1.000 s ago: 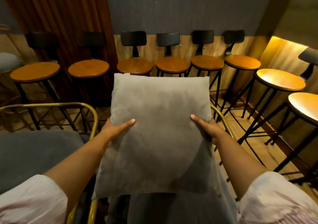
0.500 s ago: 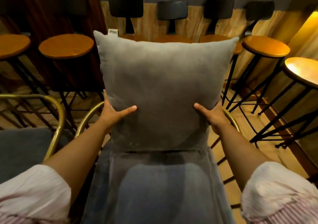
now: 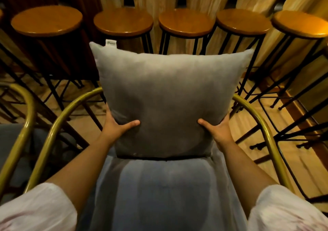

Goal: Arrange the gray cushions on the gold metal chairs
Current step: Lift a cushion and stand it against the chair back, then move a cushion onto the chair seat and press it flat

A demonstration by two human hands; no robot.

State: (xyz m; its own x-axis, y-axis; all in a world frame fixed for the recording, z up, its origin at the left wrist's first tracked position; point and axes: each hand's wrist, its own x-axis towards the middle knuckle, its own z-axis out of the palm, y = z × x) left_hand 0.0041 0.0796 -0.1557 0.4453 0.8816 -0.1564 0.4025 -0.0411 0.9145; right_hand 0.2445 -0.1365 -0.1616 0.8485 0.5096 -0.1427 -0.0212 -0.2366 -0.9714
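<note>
So I've got the square gray velvety cushion [image 3: 170,99] standing upright at the back edge of the gold tubular metal chair [image 3: 255,113], its bottom edge sitting right where the padded gray seat [image 3: 159,191] ends. My left hand [image 3: 115,127] and right hand [image 3: 219,130] are each clamped on a lower side of it, thumbs pressed into the front, the other fingers hidden round the sides. So both hands are holding the cushion, pretty snug.

I'd say this is the placing step, nearly done. Next I reckon I need to lean it back against the curved gold frame, check it's centred between the two arm rails, then let go gently so it doesn't flop forward.

The fabric looks soft and slightly plush, corners a bit pointy, with a little white tag [image 3: 111,42] poking out at the top left corner. It dents easily under my thumbs, so it's squishy filling. The frame is smooth, round, shiny tube.

Another gold chair [image 3: 26,117] with a gray seat sits just to my left. Behind, a row of round wooden bar stools [image 3: 186,20] on thin black metal legs.
</note>
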